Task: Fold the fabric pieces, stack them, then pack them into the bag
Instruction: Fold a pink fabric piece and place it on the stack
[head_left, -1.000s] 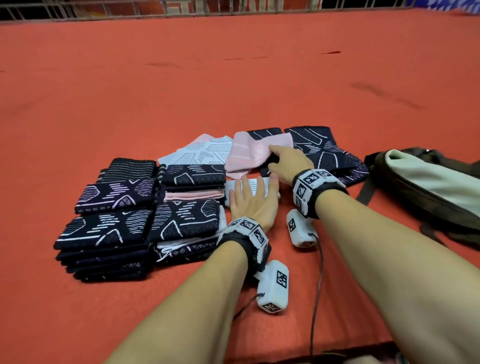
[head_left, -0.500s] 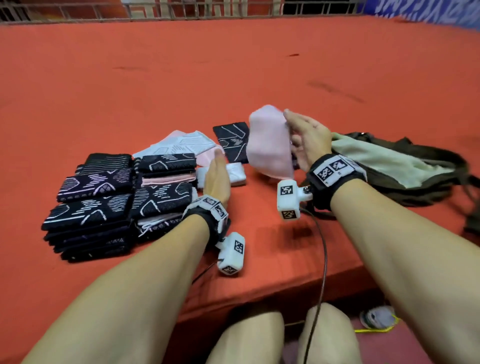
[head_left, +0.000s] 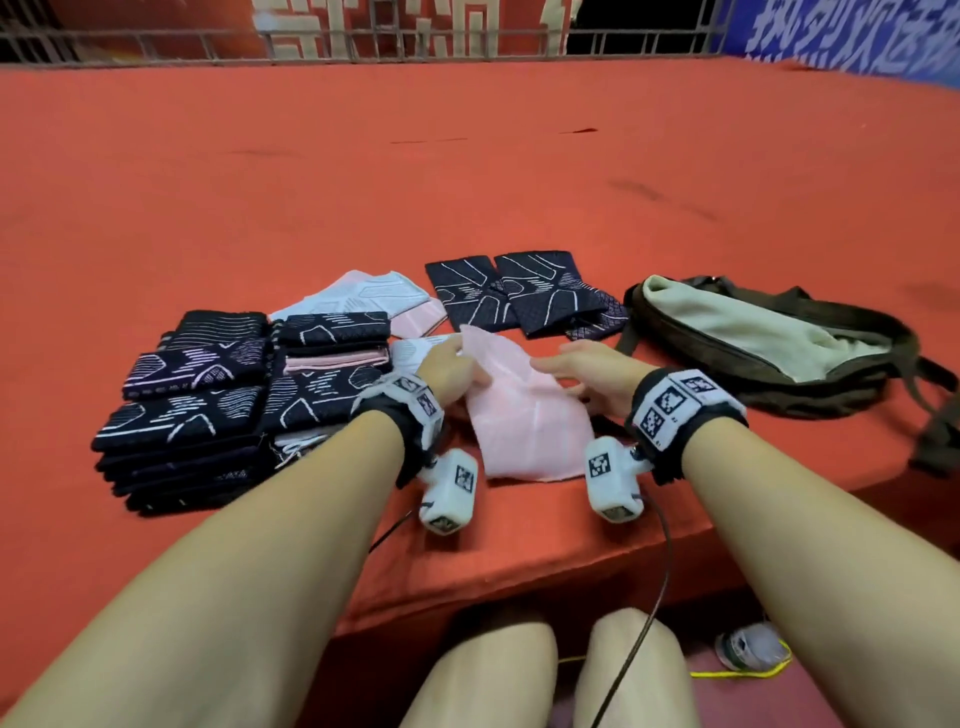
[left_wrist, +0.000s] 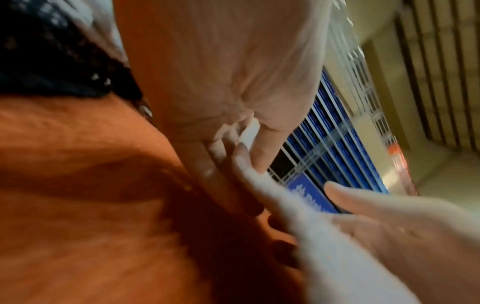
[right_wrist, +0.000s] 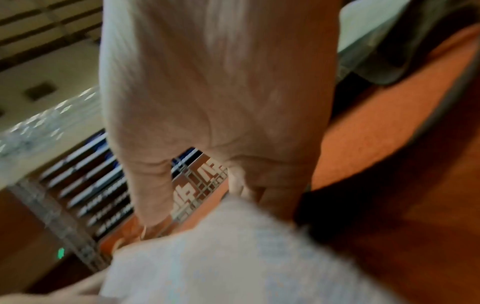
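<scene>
While the pink fabric piece lies spread between the two wrists near the front edge of the red table, the left hand pinches its upper left edge, thumb against fingers as the left wrist view shows, and the right hand holds the right side, fingers lying over the cloth; the blurred right wrist view does not settle how tightly. The piece looks unfolded and a little rumpled, so the step in hand is likely squaring it up for its first fold.

The risks from here are mostly about neatness. The cloth is thin and limp, so an uneven pull from one hand could skew the fold and leave corners that do not meet. Its lower edge sits close to the table's front edge, and a careless drag toward the body could let it slide off. Just to the left stand the folded stacks, dark patterned pieces with pink ones between; a left elbow or wrist swinging wide could topple them. Two dark patterned pieces and a white patterned piece wait unfolded behind, and the olive bag lies open to the right, well clear of the hands
</scene>
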